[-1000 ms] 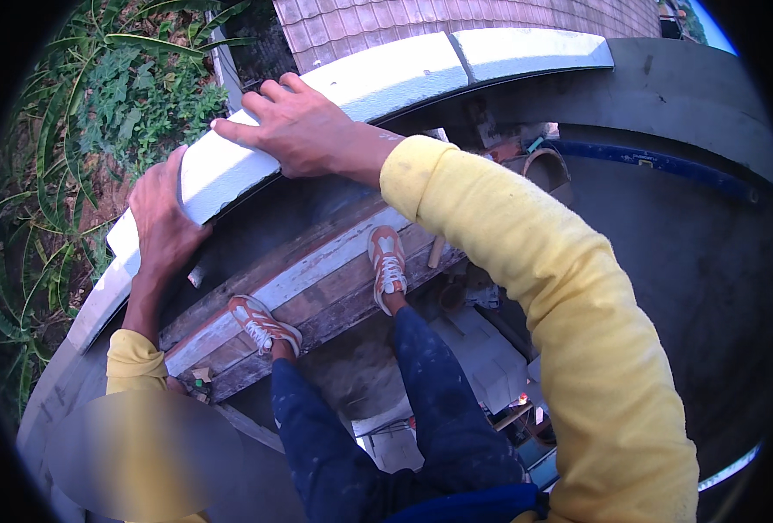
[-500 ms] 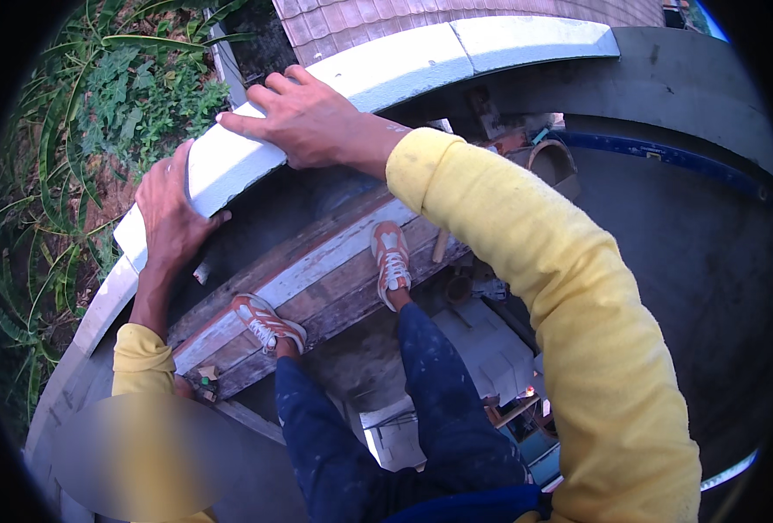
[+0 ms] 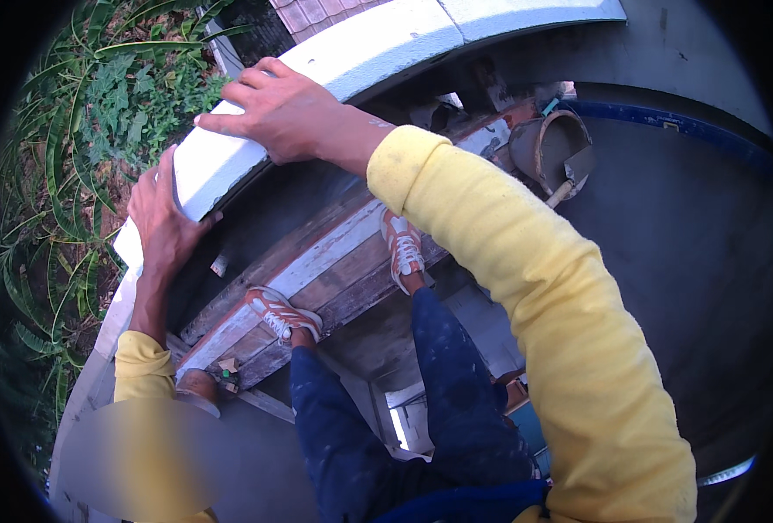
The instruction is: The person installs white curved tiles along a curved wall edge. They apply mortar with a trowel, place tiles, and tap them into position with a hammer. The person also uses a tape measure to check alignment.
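one white block (image 3: 221, 161): on my feed, i see it along the curved wall (image 3: 110, 322).
left hand (image 3: 161, 222): wraps it near one end, thumb on the inner side.
right hand (image 3: 283, 113): clasps across its top, fingers at the outer edge.

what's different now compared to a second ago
The camera view has shifted: the bucket shows more clearly beyond the right sleeve, and less of the tiled roof is visible. Nothing was visibly taken hold of or let go. Left hand and right hand stay on the white block, shoes on the planks.
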`<state>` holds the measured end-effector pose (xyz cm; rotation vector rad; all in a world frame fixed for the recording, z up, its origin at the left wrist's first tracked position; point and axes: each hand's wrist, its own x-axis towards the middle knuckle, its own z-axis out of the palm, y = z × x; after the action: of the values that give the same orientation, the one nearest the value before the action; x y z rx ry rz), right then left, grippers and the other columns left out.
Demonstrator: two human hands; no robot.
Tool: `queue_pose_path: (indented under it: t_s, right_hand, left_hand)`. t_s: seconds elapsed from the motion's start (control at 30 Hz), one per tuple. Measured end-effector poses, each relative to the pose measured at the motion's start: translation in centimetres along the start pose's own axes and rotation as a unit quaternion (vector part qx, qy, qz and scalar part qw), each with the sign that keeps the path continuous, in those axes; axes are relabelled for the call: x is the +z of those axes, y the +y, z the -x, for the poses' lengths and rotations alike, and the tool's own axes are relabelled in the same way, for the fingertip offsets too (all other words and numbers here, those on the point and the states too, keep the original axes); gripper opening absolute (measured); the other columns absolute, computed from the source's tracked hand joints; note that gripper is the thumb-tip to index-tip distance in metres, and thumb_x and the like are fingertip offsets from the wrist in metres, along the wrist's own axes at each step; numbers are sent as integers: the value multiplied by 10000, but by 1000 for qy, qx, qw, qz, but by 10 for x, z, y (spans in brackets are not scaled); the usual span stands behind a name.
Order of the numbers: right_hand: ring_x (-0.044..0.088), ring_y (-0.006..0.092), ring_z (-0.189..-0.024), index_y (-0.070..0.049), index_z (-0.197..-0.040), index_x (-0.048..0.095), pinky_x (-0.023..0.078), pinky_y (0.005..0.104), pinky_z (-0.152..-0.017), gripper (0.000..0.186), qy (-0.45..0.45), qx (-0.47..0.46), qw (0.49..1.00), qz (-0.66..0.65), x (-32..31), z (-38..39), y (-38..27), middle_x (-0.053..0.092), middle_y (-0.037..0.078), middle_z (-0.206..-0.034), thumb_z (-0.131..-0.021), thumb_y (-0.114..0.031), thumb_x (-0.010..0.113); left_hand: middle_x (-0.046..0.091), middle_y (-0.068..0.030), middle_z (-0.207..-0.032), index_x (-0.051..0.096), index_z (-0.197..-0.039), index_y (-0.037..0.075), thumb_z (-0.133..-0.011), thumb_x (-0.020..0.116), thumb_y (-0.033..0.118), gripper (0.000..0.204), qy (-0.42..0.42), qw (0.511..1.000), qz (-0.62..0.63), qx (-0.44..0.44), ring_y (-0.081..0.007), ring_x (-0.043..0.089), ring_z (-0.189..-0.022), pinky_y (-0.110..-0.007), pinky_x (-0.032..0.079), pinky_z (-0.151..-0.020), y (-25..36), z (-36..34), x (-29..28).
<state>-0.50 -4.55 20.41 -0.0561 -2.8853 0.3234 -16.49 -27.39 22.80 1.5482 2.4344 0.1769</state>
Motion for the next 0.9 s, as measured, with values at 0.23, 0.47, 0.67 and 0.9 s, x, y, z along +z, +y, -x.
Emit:
queue_pose_path:
  t_s: [0.23,0.47,0.67,0.9]
  right_hand:
    - [657,287,-1147,-82,-1210,716,492,459,-1025,422,176,145,947,-225,-19,126,-69,690,89,-1118,-843,-233,859]
    - [606,453,-1308,16,-1508,529,477,494,-1123,759,-116,789,591,-121,176,476,-31,607,325,-1404,-893,-312,828]
    - [662,471,-1230,59,-1332,631,503,527,-1079,649,-71,837,503,-201,242,544,12,691,301,-1301,-942,-441,773]
    - [672,486,-1213,1,-1336,646,525,532,-1039,637,-119,823,548,-92,214,531,21,711,301,-1273,-874,-426,749]
  left_hand:
    - [557,-187,-1376,350,-1643,166,-549,1039,242,1294,-9,999,-27,-18,-409,533,-1280,-554,399,-1089,-3,5,0]
    - [454,-207,-1537,290,-1689,130,-882,836,444,1024,-108,991,81,-9,-362,440,-1439,-500,311,-1223,-8,-5,-18]
    - [307,-193,-1709,264,-1697,76,-1072,644,345,779,-111,972,187,-91,-326,264,-1604,-462,202,-1310,-30,0,-10]
    - [370,-209,-1677,388,-1654,97,-988,774,352,810,-126,972,171,-96,-343,349,-1567,-470,271,-1290,-30,-13,-17]
